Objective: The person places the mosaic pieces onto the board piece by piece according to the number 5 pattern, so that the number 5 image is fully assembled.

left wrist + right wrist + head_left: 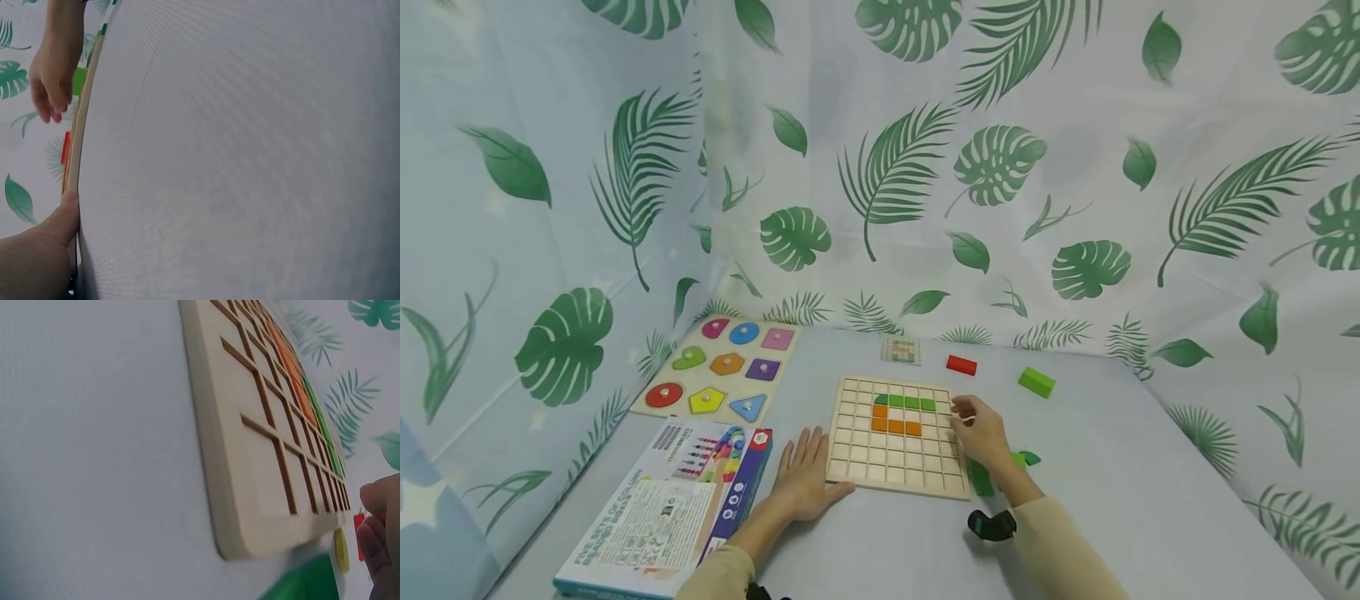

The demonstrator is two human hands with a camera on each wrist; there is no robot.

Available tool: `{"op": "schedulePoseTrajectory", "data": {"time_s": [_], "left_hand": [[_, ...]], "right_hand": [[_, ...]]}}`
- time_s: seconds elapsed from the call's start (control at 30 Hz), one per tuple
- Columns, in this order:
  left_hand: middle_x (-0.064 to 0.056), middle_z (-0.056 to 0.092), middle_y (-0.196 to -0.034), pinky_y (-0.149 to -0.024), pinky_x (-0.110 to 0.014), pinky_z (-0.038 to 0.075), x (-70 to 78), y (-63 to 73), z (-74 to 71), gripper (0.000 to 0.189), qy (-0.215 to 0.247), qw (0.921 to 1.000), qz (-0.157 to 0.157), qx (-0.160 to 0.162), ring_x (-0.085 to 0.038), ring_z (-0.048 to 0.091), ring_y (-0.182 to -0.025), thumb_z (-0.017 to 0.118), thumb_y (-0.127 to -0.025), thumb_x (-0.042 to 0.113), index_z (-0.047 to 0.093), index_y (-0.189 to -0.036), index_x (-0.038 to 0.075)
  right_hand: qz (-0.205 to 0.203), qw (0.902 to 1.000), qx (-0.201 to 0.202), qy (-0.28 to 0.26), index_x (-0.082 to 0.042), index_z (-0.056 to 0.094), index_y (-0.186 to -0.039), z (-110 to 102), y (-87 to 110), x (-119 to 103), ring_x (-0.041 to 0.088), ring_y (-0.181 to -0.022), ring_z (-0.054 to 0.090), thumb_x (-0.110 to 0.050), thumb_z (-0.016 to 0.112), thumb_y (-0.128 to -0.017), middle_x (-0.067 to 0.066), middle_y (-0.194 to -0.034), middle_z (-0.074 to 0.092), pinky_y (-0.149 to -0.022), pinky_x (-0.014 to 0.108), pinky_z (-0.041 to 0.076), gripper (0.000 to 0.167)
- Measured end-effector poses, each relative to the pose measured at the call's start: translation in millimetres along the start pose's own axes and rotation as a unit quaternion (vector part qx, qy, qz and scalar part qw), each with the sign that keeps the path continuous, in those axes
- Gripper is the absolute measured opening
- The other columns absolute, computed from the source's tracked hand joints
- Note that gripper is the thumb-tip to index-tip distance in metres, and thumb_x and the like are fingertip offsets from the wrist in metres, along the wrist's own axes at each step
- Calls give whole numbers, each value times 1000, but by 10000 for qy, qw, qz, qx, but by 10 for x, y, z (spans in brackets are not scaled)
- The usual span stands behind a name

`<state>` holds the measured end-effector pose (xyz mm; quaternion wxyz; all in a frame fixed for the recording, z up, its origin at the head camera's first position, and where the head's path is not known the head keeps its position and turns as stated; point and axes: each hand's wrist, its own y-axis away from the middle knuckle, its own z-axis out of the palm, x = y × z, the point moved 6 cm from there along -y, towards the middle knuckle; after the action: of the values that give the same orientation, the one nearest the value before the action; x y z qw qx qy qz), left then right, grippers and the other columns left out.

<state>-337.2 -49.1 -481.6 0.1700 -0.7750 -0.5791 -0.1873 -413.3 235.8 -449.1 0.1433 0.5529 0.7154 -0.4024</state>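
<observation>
A square wooden grid board (895,479) lies flat on the table, bearing a row of green pieces (912,402) above several orange pieces (897,427). My left hand (803,483) rests with straight fingers beside the board's left edge; its thumb (62,219) touches the near left corner. Over the board's right edge hovers my right hand (981,432), its fingers loosely bent, and nothing shows between them in the left wrist view. Under and beside the right wrist lie green blocks (981,479), partly hidden by the arm.
Behind the board are a small pattern card (900,349), a red block (962,364) and a light green block (1037,382). Leftward lie a shape puzzle board (700,375) and a boxed bead toy (662,517). A leaf-print curtain (880,167) walls the back and sides.
</observation>
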Motion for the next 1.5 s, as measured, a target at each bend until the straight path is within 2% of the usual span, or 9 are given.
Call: {"op": "schedulePoseTrajectory", "data": {"time_s": [0.2,0.33,0.47,0.7,0.97,1.3,1.5], "left_hand": [[-25,15,-153,-112,-54,1,-30,10,34,91,-22,10000,-18,-29,-39,5,-141,59,-87,51,21,-146,-8],[-26,16,-152,-112,-54,1,-4,22,2,91,-33,10000,3,-27,-39,6,-141,59,-87,51,22,-145,-8],[-25,15,-153,-112,-54,1,7,7,-14,90,-61,10000,4,-53,-39,6,-141,59,-88,51,21,-146,-8],[-25,13,-153,-112,-53,-2,-21,-44,-7,89,-57,10000,10,-9,-39,4,-141,58,-89,49,20,-146,-7],[-24,14,-153,-112,-53,-1,-25,-15,14,90,-88,9999,-41,-81,-38,4,-142,59,-88,50,20,-146,-7],[-24,13,-153,-112,-53,-1,-11,-22,-4,90,-85,9999,-18,-68,-39,4,-141,59,-88,49,20,-146,-7],[-25,14,-153,-112,-53,0,-9,-8,-1,90,-7,10000,-36,-62,-39,4,-141,61,-88,49,20,-146,-8]], "right_hand": [[388,9990,-8,240,5,59,-116,-115,-2,147,29,-96,58,3,63,-84,16,-102,64,-80,42,51,32],[885,9954,-203,322,3,56,-121,-139,8,238,31,-104,56,3,62,-83,18,-112,61,-86,44,49,38],[1152,9912,-479,450,3,52,-125,-131,8,308,33,-109,53,2,62,-83,20,-120,57,-92,46,46,44],[1135,9898,-609,610,2,52,-124,-125,-11,305,28,-98,54,0,63,-82,18,-115,58,-87,42,47,44],[1083,9898,-683,630,4,53,-124,-112,35,292,29,-98,58,3,62,-81,20,-116,60,-86,42,50,43],[1055,9899,-744,589,1,59,-116,-102,48,293,25,-89,56,2,61,-84,15,-110,62,-76,37,50,32],[963,9918,-579,612,-1,62,-110,-84,50,275,23,-85,57,-1,65,-85,11,-101,64,-76,37,50,26]]}}
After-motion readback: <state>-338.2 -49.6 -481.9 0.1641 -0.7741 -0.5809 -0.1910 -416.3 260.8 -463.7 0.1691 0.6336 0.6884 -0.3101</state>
